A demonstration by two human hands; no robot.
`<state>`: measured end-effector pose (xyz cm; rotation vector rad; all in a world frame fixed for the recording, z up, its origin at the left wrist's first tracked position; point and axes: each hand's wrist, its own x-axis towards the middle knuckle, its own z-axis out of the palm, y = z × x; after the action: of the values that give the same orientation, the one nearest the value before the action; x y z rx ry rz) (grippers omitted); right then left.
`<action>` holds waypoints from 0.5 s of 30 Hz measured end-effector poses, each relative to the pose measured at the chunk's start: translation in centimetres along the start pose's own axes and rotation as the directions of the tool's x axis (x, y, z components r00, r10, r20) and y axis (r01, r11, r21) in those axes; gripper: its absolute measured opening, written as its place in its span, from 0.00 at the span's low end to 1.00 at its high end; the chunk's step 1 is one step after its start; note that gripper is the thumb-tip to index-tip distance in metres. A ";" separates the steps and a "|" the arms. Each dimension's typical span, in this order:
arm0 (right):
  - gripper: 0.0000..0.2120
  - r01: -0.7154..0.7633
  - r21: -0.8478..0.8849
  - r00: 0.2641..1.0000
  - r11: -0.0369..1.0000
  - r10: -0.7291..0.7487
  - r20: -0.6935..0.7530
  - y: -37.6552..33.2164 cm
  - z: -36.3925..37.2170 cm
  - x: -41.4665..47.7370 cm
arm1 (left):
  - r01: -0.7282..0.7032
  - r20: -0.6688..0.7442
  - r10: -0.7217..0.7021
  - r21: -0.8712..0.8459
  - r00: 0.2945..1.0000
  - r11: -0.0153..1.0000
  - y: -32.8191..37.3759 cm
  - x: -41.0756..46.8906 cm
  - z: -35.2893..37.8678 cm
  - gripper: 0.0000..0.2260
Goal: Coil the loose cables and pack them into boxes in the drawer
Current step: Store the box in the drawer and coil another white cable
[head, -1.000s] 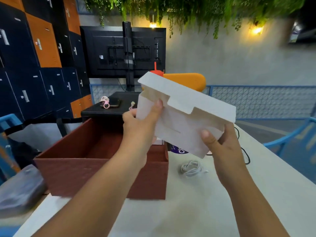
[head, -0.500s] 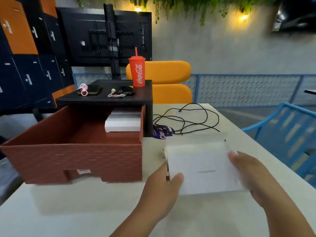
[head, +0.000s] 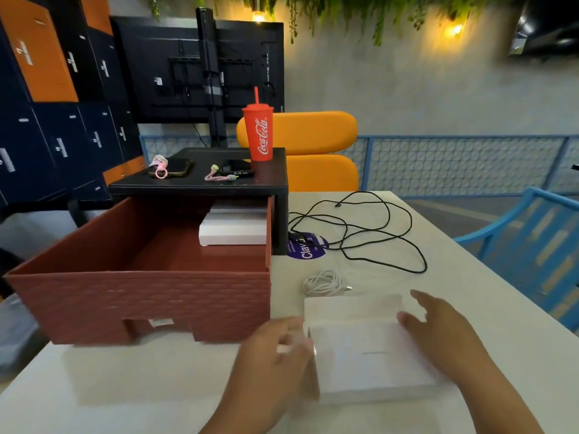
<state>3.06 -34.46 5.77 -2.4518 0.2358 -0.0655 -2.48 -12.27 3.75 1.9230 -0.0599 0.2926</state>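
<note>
A flat white box (head: 369, 355) lies on the white table (head: 156, 386) in front of me. My left hand (head: 275, 355) curls against its left edge and holds it. My right hand (head: 438, 333) hovers over the box's back right corner with its fingers apart and nothing in them. A coiled white cable (head: 322, 282) rests just behind the box. Farther back, a loose black cable (head: 360, 233) sprawls in loops. To the left, the red-brown drawer (head: 141, 296) stands pulled out, with another white box (head: 233, 228) at its back right.
The drawer comes out of a black stand (head: 200, 183) carrying a red cup (head: 259, 133) with a straw and two phones with straps. A purple sticker (head: 307, 249) lies by the stand. A blue chair (head: 539, 245) is at the table's right side.
The white box went from held up in both hands down onto the table. My right hand has since come off it and opened. The coiled white cable is back in view.
</note>
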 end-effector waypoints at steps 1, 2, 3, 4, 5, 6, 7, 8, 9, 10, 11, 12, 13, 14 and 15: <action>0.25 0.046 0.005 0.999 0.999 -0.046 -0.026 -0.8 -0.2 0.3 | -0.105 -0.067 0.105 0.006 0.992 0.994 0.7 0.3 -1.1 0.06; 0.24 0.096 0.014 0.995 0.995 -0.096 -0.040 -1.8 -0.4 0.6 | -0.212 -0.116 0.218 0.058 0.969 0.975 1.3 0.6 -2.4 0.06; 0.23 0.149 0.029 0.988 0.988 -0.148 -0.046 -3.0 -0.5 1.0 | -0.307 -0.159 0.329 0.146 0.931 0.940 2.0 0.9 -3.7 0.07; 0.23 0.201 0.046 0.979 0.979 -0.199 -0.046 -4.3 -0.4 1.5 | -0.375 -0.188 0.429 0.264 0.884 0.889 2.5 1.3 -5.1 0.09; 0.22 0.253 0.065 0.967 0.965 -0.250 -0.048 -5.7 -0.2 2.1 | -0.406 -0.198 0.508 0.393 0.838 0.825 2.8 1.8 -6.5 0.10; 0.21 0.299 0.076 0.954 0.951 -0.296 -0.048 -7.0 0.0 2.7 | -0.410 -0.197 0.564 0.505 0.802 0.760 3.1 2.3 -7.7 0.11; 0.21 0.341 0.079 0.940 0.937 -0.339 -0.043 -8.5 0.4 3.4 | -0.388 -0.191 0.589 0.589 0.786 0.709 3.0 2.8 -8.9 0.13; 0.21 0.376 0.073 0.927 0.924 -0.374 -0.035 -9.9 0.9 4.0 | -0.351 -0.185 0.586 0.646 0.789 0.677 2.8 3.3 -10.0 0.15; 0.21 0.404 0.061 0.915 0.913 -0.403 -0.027 -11.3 1.4 4.7 | -0.305 -0.183 0.561 0.684 0.807 0.662 2.3 3.8 -10.9 0.17; 0.22 0.431 0.045 0.902 0.901 -0.431 -0.020 -12.6 2.0 5.5 | -0.260 -0.182 0.528 0.711 0.830 0.653 1.6 4.2 -11.7 0.19; 0.22 0.460 0.021 0.888 0.888 -0.460 -0.014 -13.7 2.6 6.3 | -0.217 -0.174 0.486 0.733 0.857 0.645 1.0 4.5 -12.3 0.20; 0.23 0.492 -0.006 0.871 0.871 -0.492 -0.004 -14.9 3.3 7.0 | -0.188 -0.153 0.444 0.751 0.883 0.633 0.4 4.7 -12.8 0.21; 0.24 0.520 -0.036 0.854 0.854 -0.520 0.009 -15.7 3.7 7.7 | -0.173 -0.128 0.410 0.765 0.903 0.620 0.0 4.8 -12.9 0.22; 0.24 0.545 -0.060 0.838 0.836 -0.545 0.022 -16.9 4.3 8.5 | -0.168 -0.109 0.395 0.781 0.912 0.602 -0.5 4.9 -13.2 0.21; 0.24 0.557 -0.079 0.830 0.827 -0.556 0.032 -17.7 4.7 9.2 | -0.171 -0.093 0.396 0.795 0.913 0.582 -0.9 4.9 -13.2 0.20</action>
<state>15.29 -19.78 13.07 -2.5251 -0.5044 -0.3053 0.11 0.78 8.48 2.7294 -0.0785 0.9257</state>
